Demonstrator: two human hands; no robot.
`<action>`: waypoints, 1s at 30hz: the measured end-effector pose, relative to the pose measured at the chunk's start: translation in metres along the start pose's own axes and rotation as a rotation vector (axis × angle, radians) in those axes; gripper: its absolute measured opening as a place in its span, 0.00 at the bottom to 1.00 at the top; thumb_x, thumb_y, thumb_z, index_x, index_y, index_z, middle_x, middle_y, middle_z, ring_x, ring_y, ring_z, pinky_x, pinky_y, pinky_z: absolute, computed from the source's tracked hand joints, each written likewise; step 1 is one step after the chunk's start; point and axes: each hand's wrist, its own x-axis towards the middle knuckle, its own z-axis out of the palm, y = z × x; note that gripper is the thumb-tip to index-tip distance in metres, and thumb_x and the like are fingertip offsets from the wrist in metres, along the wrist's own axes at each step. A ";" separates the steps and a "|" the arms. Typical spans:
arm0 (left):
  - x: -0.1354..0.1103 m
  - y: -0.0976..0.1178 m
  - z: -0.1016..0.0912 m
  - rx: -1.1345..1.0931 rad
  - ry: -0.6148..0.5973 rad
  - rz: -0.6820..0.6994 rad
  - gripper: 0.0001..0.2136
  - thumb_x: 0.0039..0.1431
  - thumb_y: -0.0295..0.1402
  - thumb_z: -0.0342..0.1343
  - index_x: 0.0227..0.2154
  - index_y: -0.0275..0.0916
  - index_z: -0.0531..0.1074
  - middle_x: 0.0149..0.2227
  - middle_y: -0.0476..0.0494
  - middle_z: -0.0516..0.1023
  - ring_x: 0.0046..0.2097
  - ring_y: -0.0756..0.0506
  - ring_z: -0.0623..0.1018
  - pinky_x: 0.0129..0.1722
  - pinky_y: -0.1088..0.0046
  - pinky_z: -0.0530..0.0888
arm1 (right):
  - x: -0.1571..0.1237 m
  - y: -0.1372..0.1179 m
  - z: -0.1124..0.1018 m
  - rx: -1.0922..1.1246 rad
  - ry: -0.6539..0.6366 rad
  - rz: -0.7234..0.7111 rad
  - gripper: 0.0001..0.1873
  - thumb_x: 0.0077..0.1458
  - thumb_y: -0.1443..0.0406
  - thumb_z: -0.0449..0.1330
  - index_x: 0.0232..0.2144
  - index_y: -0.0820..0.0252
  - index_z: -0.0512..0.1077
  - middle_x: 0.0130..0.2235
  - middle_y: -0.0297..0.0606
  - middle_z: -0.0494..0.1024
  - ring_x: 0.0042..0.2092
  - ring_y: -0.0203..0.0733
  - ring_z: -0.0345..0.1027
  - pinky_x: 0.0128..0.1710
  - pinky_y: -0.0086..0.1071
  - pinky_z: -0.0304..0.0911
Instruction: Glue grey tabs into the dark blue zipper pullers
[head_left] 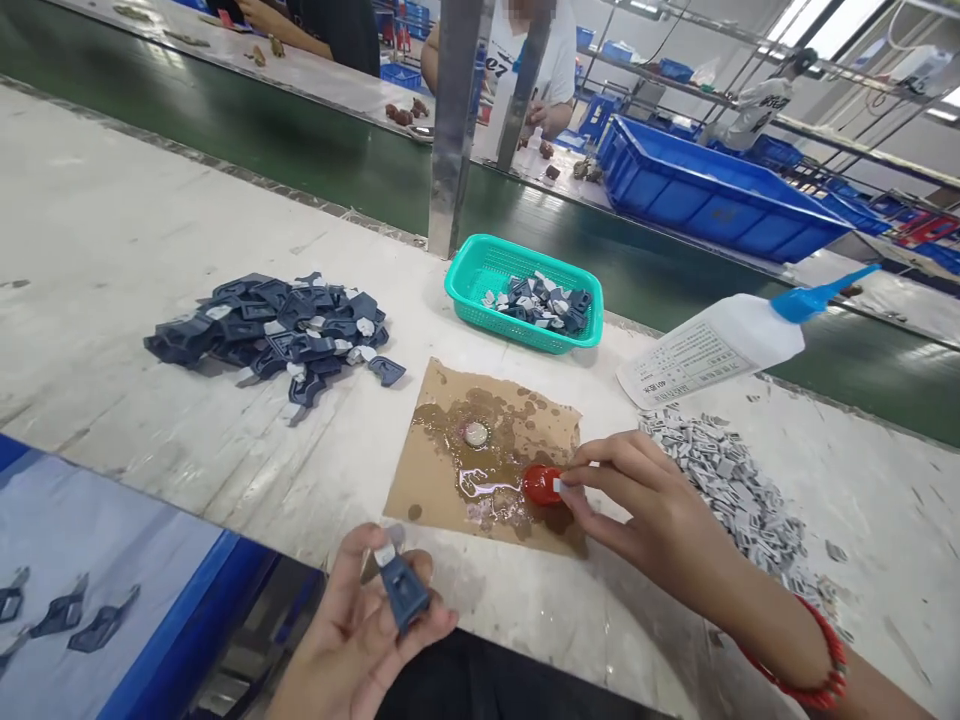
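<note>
In my left hand [375, 620] is a dark blue-grey plastic part [405, 592] with a whitish piece at its upper end, gripped between thumb and fingers near the table's front edge. My right hand [637, 500] pinches a small light grey piece [557, 485] at a red cap-like dish [538, 484]. The dish sits on a brown paper sheet [420, 480] wet with clear liquid. A round pale cap [476, 433] also lies on the paper. Beyond my right hand is a heap of small grey pieces [735, 480].
A pile of dark blue-grey parts [277, 325] lies at left; a green basket [469, 312] holds more. A white bottle with a blue nozzle [712, 350] leans at right. A metal post [452, 130] rises behind. A person [551, 110] works across the green conveyor [360, 165].
</note>
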 end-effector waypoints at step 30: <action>0.013 -0.021 0.021 0.288 -0.151 0.007 0.07 0.50 0.35 0.62 0.34 0.45 0.77 0.36 0.50 0.81 0.42 0.49 0.77 0.42 0.81 0.71 | 0.003 -0.026 -0.012 0.037 0.115 0.149 0.04 0.52 0.69 0.59 0.33 0.59 0.70 0.34 0.39 0.71 0.38 0.38 0.65 0.36 0.32 0.63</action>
